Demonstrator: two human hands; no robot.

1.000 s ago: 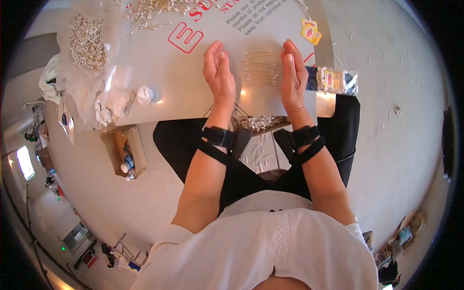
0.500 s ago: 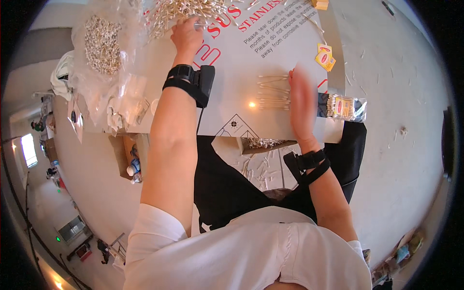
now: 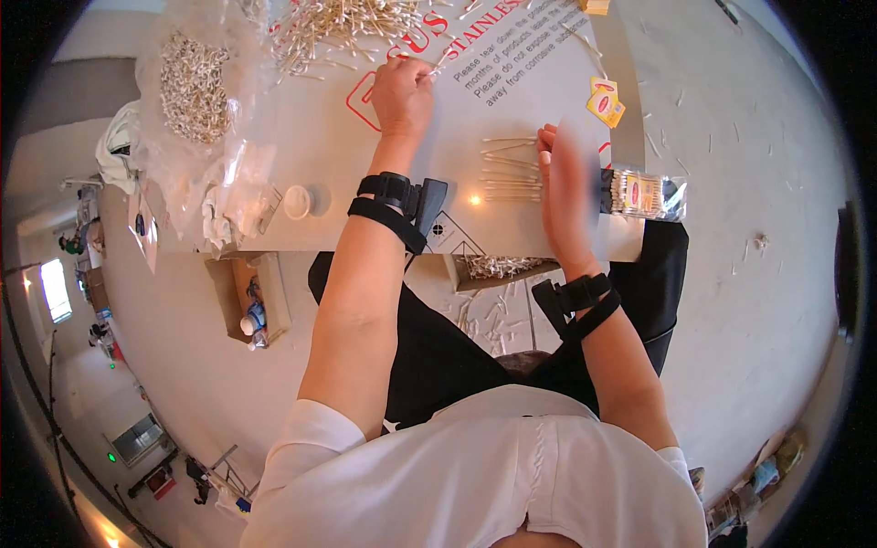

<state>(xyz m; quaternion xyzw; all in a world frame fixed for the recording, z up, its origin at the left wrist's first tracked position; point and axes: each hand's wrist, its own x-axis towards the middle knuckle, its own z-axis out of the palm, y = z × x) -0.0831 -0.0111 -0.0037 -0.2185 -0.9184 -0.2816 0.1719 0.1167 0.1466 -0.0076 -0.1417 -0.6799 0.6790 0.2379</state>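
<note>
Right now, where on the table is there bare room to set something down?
Bare sheet lies between the left hand and the row of swabs, and beside the white cap. The loose swab heap and plastic bags crowd the far left.

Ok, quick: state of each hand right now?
Left hand: fingers pinched on a cotton swab from the pile.
Right hand: blurred, open against the swab row.

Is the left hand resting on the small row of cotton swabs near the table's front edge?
No, the left hand reaches to the loose swab pile at the far side, while the right hand is beside the small row.
</note>
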